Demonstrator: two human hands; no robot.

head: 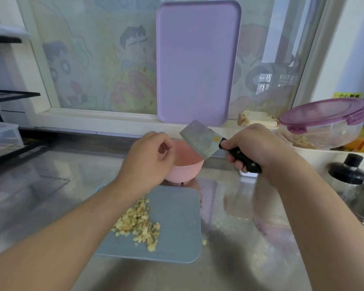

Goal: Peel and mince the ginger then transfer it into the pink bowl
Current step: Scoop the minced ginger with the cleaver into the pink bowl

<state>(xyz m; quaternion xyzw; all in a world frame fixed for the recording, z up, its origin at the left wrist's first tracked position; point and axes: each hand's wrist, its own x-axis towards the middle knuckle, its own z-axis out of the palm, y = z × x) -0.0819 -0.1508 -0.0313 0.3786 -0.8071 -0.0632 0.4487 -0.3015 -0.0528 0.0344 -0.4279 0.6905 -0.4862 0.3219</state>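
right hand (259, 147): wrapped tight round the black handle of the cleaver (200, 140), held up in the air with the blade tipped over the pink bowl's back-right rim
left hand (148, 159): fingers curled in loosely right above the pink bowl's left edge, thumb against the fingertips; can't tell if there's anything pinched in there
pink bowl (186, 171): on the steel counter (51, 185), touching the far edge of the blue cutting board, inside looks bare from what shows
minced ginger (139, 222): pile of little yellow cubes still on the blue cutting board (177, 217), just in front of the bowl, one stray bit off the board's right edge
purple board (198, 61): standing upright against the window, behind the bowl
lidded container (324, 122): clear with a purple clip lid, well off to the bowl's right
dark-capped bottle (348, 171): right of the bowl, nearer than the container
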